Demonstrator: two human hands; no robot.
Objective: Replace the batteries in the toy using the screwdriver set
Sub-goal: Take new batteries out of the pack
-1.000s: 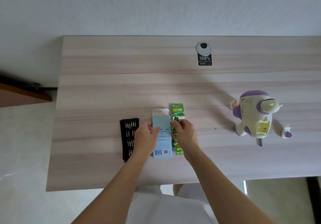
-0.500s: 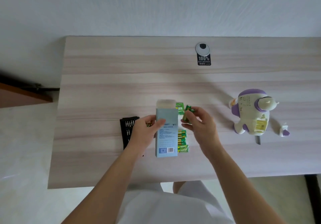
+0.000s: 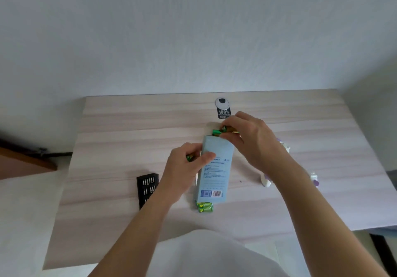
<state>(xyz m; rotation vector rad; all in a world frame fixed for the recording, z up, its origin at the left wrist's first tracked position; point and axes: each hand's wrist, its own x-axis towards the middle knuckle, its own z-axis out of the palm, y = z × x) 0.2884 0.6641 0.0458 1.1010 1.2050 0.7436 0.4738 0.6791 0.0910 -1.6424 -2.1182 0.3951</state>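
Right hand [image 3: 255, 145] lifted to blue box [image 3: 217, 169] top, pinching batteries [image 3: 223, 131]; left hand [image 3: 184, 169] grips box; "GP" pack [image 3: 205, 207] below.

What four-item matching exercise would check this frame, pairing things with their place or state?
Things:
1. light blue box
2. black bit tray
3. green and gold batteries
4. toy

Places or states:
A. mostly hidden behind the right arm
B. gripped by the left hand
C. pinched by the right hand at the box's far end
D. lying on the table, left of the left arm

Pairs: 1-B, 2-D, 3-C, 4-A.
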